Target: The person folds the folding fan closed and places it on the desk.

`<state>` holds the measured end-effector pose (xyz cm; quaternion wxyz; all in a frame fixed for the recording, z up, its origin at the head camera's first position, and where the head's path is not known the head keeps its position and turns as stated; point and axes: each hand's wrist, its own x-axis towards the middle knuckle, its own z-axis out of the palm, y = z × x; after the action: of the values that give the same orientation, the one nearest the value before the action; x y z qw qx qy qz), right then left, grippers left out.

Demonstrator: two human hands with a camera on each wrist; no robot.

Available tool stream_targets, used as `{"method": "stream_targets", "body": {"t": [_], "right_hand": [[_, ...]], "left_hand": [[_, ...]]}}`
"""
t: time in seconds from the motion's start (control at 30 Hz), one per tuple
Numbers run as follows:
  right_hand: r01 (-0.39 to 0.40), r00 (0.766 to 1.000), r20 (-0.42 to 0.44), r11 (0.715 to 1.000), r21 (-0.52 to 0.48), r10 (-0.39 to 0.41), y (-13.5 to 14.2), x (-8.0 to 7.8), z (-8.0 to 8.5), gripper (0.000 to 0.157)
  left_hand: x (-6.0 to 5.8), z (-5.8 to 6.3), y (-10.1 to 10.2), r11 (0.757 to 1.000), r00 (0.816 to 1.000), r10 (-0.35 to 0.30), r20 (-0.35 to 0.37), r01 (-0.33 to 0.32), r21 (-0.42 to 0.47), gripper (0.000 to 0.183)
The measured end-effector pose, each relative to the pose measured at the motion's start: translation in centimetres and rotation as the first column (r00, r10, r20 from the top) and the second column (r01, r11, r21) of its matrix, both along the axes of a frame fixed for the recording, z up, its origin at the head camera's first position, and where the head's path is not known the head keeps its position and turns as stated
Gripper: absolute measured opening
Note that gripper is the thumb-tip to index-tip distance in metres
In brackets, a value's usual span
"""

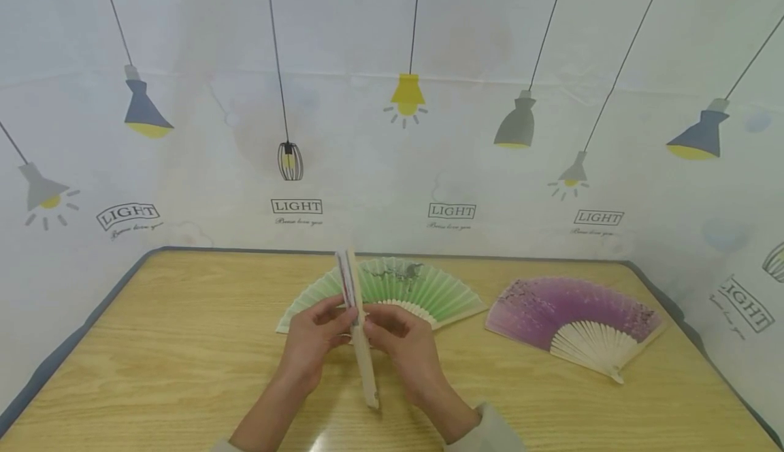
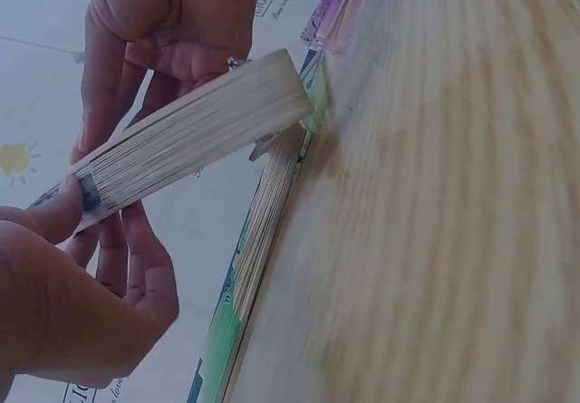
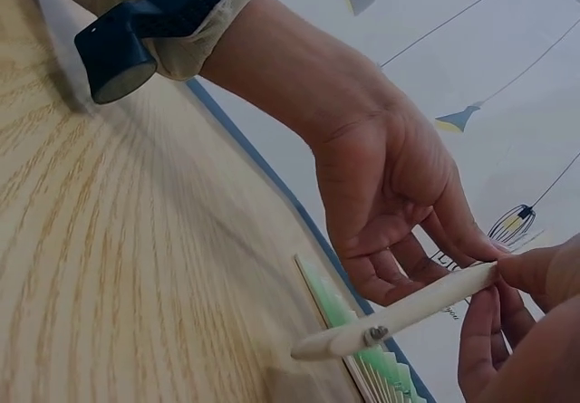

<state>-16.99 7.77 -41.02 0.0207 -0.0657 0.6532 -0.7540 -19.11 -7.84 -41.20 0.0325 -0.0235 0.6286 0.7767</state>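
Note:
A folded hand fan (image 1: 365, 370) is held up over the table between both hands, its pale ribs stacked together and its pivot end pointing down toward the person. My left hand (image 1: 309, 343) pinches it from the left, thumb on the ribs. From the other side, my right hand (image 1: 407, 343) grips it with thumb and fingers. The stacked rib edges of the fan (image 2: 199, 127) show in the left wrist view; its rivet end (image 3: 376, 333) shows in the right wrist view. Behind the hands, a spread green fan (image 1: 429, 292) lies on the table, partly hidden.
A spread purple fan (image 1: 551, 309) with pale ribs lies to the right on the wood-grain table (image 1: 153, 370). Blue trim edges the tabletop. White sheeting printed with hanging lamps (image 1: 355, 166) rises behind and at both sides. A dark wrist device (image 3: 122, 54) sits at the left sleeve.

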Motion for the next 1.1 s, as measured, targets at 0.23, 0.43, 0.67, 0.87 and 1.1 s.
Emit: {"method": "stream_targets", "body": {"t": [0.23, 0.43, 0.67, 0.87, 1.1], "right_hand": [[0.04, 0.999, -0.018, 0.999, 0.001, -0.04, -0.3, -0.2, -0.4, 0.033], [0.058, 0.997, -0.049, 0.998, 0.003, -0.058, -1.0, -0.1, -1.0, 0.037], [0.056, 0.994, -0.088, 0.998, -0.033, -0.058, -2.7, 0.0, -1.7, 0.038], [0.034, 0.994, -0.104, 0.999, -0.031, -0.037, -4.3, -0.2, -1.7, 0.037], [0.027, 0.991, -0.131, 0.999, 0.023, -0.023, -6.6, -0.5, -1.8, 0.038]], "left_hand": [[0.0, 0.4, 0.1, 1.0, 1.0, 0.028, 0.007, -0.028, -0.011, 0.037], [0.3, 0.9, -0.1, 0.998, 0.998, 0.053, -0.025, -0.054, -0.039, 0.04], [0.6, 0.9, -0.9, 0.972, 0.984, 0.165, -0.062, -0.173, -0.161, 0.034], [1.0, 1.1, -2.0, 0.927, 0.966, 0.237, -0.103, -0.256, -0.274, 0.033], [1.2, 1.0, -4.5, 0.917, 0.965, 0.247, -0.082, -0.261, -0.302, 0.031]]}}
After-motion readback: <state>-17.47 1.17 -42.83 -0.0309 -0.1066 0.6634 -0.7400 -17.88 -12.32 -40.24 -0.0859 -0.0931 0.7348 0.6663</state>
